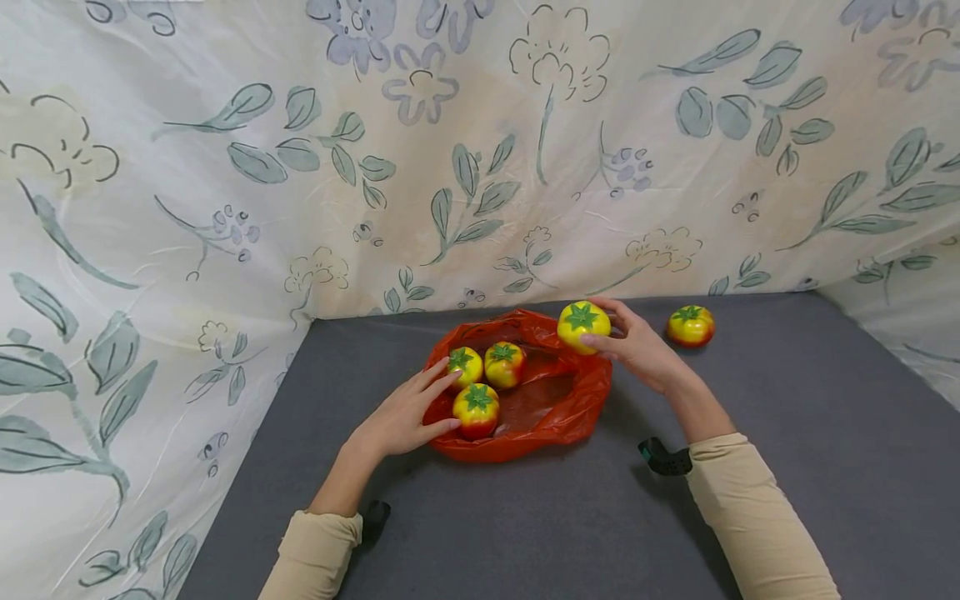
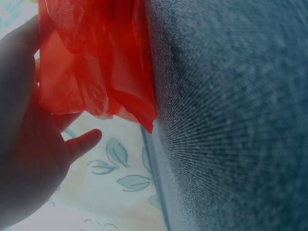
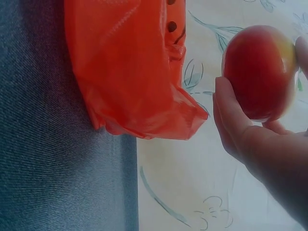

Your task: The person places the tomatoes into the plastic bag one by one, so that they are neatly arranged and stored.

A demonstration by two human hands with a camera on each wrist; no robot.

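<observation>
A red plastic bag [image 1: 510,450] lies with its mouth spread wide. Inside it are three yellow-and-red toy tomatoes with green leafy tops, including a front one [image 1: 476,411] and a back one [image 1: 505,365]. My left hand [image 1: 405,412] rests over the bag's left rim, fingers spread beside the tomatoes. In the left wrist view the red bag wall [image 2: 96,62] hides part of that hand. Above the bag's right rim, my right hand [image 1: 633,346] holds another toy tomato [image 1: 583,327] between thumb and fingers. Its red underside shows in the right wrist view.
Another toy tomato [image 1: 691,326] stands on the grey table [image 1: 495,533], right of the bag near the back edge. A floral cloth [image 1: 450,167] hangs behind and along the sides. Dark straps [image 1: 663,458] show at the sleeve ends.
</observation>
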